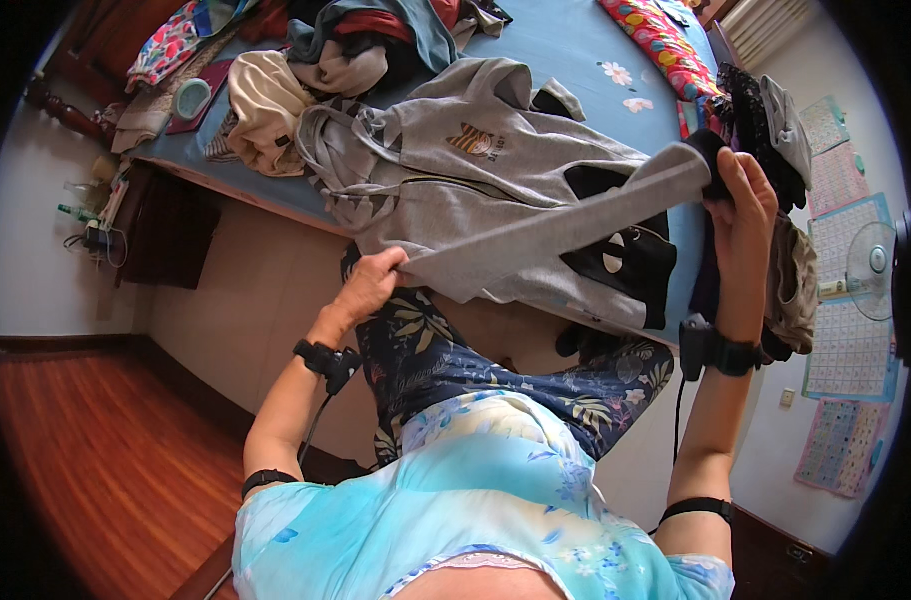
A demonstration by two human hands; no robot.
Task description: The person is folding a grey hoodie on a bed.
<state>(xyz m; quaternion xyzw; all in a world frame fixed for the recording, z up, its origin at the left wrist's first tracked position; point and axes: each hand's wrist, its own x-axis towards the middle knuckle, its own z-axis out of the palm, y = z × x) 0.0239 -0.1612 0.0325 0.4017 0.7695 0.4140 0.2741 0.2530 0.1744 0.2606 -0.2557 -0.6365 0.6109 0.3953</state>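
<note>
A grey zip-up hooded sweatshirt (455, 169) with an orange striped cat print lies spread on the bed, its hood towards the left. One grey sleeve (560, 217) is drawn taut across the front of it. My right hand (744, 195) pinches the sleeve's black cuff, raised at the right. Near the shoulder end, my left hand (369, 281) grips the grey fabric at the bed's front edge. Black pocket patches (624, 262) at the hem are partly covered by the sleeve. The far sleeve's black cuff (556, 101) rests on the bed.
A cream garment (264, 112) and a heap of mixed clothes (373, 37) lie at the back left of the blue bed sheet (575, 45). Stacked clothes (789, 285) line the right edge. A dark wooden cabinet (170, 225) stands left; an electric fan (872, 262) is at right.
</note>
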